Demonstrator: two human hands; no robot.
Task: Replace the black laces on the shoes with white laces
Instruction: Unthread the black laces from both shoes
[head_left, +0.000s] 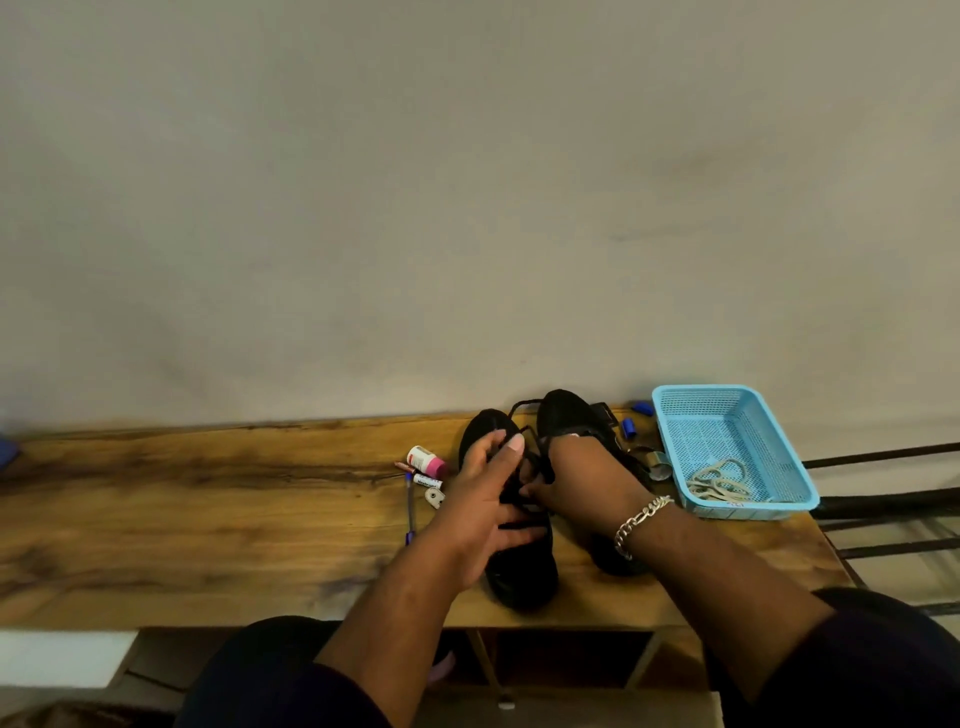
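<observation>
Two black shoes stand side by side on the wooden table (208, 519). The left shoe (522, 577) lies under my left hand (485, 499), whose fingers curl over its lacing and hold the black lace (519, 410). That lace loops up toward the far edge. My right hand (576, 478), with a silver bracelet on the wrist, pinches the same lace at the shoe's middle. The right shoe (566, 410) is partly hidden behind my right wrist. White laces (719, 483) lie coiled in the blue basket (727, 415).
Left of the shoes lie a small white bottle with a pink cap (426, 460), a blue pen (410, 512), a battery (427, 481) and a small grey piece. Blue caps (629, 427) and a metal roll (655, 465) sit between shoes and basket. The wall rises just behind.
</observation>
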